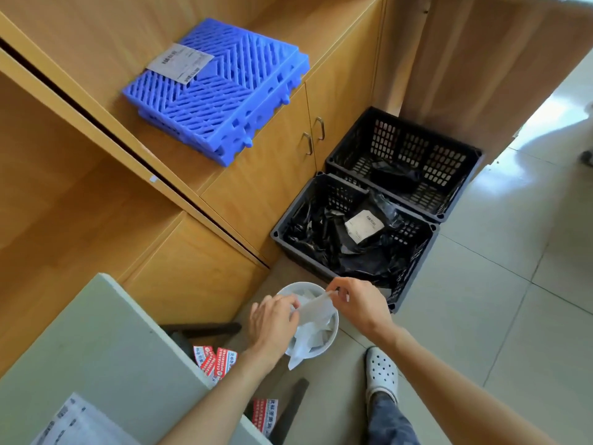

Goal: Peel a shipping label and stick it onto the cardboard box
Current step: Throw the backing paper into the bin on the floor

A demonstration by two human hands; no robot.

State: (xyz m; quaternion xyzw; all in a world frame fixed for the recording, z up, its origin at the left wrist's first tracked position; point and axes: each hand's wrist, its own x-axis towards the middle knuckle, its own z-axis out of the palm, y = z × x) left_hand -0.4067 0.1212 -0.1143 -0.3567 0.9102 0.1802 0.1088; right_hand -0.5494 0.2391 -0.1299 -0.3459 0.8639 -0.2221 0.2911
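Both hands hold a thin white sheet (316, 308), a label or its backing paper, over a round white waste bin (333, 335) on the floor. My left hand (272, 322) grips its lower left edge. My right hand (353, 300) pinches its upper right corner between thumb and fingers. I cannot tell whether the sheet is splitting into two layers. The bin holds several crumpled white papers. No cardboard box is in view. A printed shipping label (181, 62) lies on stacked blue plastic grids (221, 101) on the wooden counter.
Two black plastic crates (414, 239) stand on the tiled floor by the cabinet; the nearer holds black bags and a labelled parcel (364, 226). A grey table (96, 364) at lower left carries a label sheet (73, 425). Red stickers (215, 361) hang from its edge. My foot in a white clog (382, 374) stands right of the bin.
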